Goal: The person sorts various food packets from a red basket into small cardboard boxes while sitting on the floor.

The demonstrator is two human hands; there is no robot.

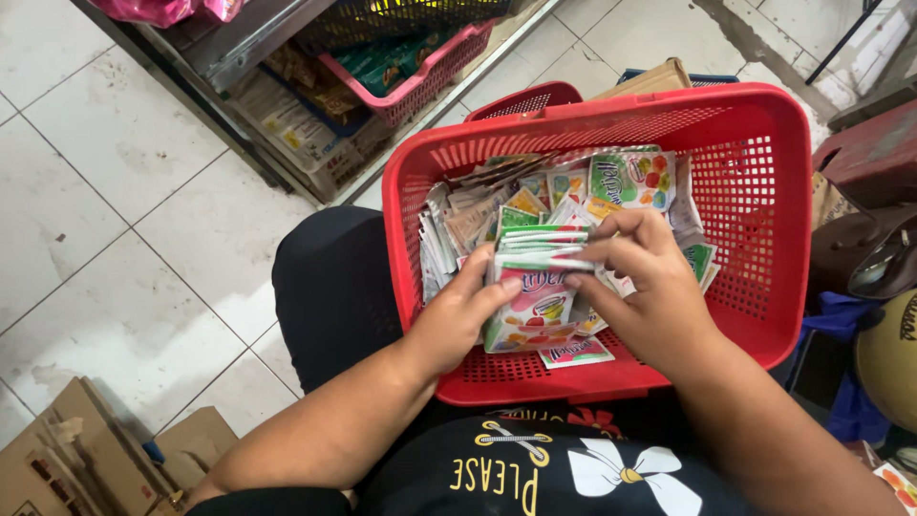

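A: Held at centre: what?

B: A stack of sachets (535, 287), flat packets with green tops and pink fruit pictures, upright, faces toward the camera. Sits low inside a red basket (764, 124), near its front wall.

A: Gripped how?

B: Clasped from both sides. Left hand (458, 320) closed on the stack's left edge, thumb across the front, fingers behind. Right hand (650, 287) closed on the right edge and top, fingertips curled over the upper packets.

A: Around the stack?

B: More loose sachets (497, 205) piled in the basket, mostly behind and to the left, standing and leaning every way. One green packet with fruit (630, 180) propped at the back. One small packet (576, 354) flat on the basket floor, just below the stack.

A: And the basket?

B: Red plastic, mesh walls, rectangular. Rests on the lap, against a dark trouser leg (334, 287). Black shirt with a white bow print (621, 473) at the bottom edge.

A: Further out?

B: White tiled floor (95, 191) to the left. Brown cardboard boxes (86, 449) at lower left. At top, a metal shelf base with a pink basket (430, 72) holding packaged goods. Behind the red basket, the rim of another red basket (530, 98) and a cardboard piece (650, 78). At right, dark and blue items, too cut off to tell.
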